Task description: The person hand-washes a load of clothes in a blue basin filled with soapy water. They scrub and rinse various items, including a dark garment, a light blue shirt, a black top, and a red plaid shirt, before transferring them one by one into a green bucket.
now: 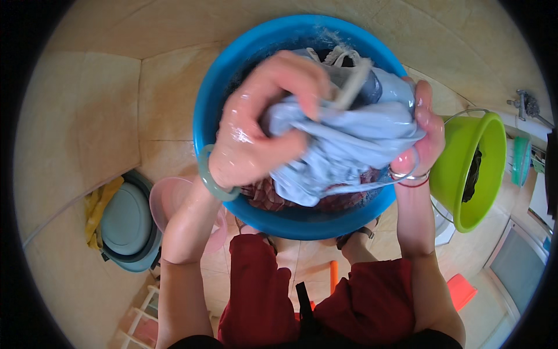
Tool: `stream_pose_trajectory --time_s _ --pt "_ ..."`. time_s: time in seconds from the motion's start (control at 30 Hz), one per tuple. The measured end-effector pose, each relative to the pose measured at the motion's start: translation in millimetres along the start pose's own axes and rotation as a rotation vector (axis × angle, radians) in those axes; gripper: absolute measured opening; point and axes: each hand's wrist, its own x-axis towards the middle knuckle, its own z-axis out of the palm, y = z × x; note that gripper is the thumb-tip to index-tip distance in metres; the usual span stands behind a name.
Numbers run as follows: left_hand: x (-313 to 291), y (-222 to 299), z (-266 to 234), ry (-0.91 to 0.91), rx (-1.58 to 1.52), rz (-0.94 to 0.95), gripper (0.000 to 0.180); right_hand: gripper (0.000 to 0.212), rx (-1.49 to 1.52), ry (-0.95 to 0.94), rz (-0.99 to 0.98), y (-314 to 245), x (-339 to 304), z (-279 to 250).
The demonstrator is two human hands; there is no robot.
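A wet light blue garment (pixel 360 131) is bunched between my two hands above a large blue basin (pixel 302 230). My left hand (pixel 256 125), smeared by motion and with a green bangle on its wrist, curls its fingers and thumb around the left part of the bunch. On the other side my right hand (pixel 427 131) is closed on the garment's right end, its palm partly hidden by the cloth. A thin hem or cord of the cloth trails toward the right wrist. Dark and white clothes (pixel 337 55) and a reddish checked cloth (pixel 267 195) lie in the sudsy water.
A lime green bucket (pixel 494 168) with something dark inside stands right of the basin. Pink basins (pixel 165 198) and a grey-green folding basin (pixel 125 218) with a yellow cloth (pixel 104 206) are at left. A tap (pixel 523 104) juts from the right wall.
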Motion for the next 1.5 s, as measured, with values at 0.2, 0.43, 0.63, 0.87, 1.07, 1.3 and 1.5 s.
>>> stream_pose_trajectory --time_s 0.2,0.43,0.63,0.87,1.07,1.3,1.5 --pt "-44 -32 -11 0.239 -0.027 -0.271 0.037 0.028 -0.884 -0.491 -0.164 11 -33 -23" --pt "-74 -41 1 0.14 0.532 -0.404 0.066 0.065 -1.936 -0.31 -0.422 11 -36 -5" --pt "-87 -51 25 0.047 0.655 -0.417 0.059 0.068 -1.815 -0.38 -0.221 69 -35 -34" --pt "-96 -99 39 0.08 0.99 -0.345 0.045 0.059 -2.048 -0.299 -0.27 104 -27 -62" --pt "-85 -119 28 0.022 0.974 -0.574 0.043 0.052 -2.096 -0.298 -0.195 113 -7 -66" --pt "-70 -155 11 -0.013 0.909 -0.834 0.046 0.045 -2.161 -0.224 -0.196 132 18 -85" --pt "-56 -176 -3 0.027 1.032 -0.597 0.037 0.04 -2.141 -0.191 -0.403 147 51 -107"
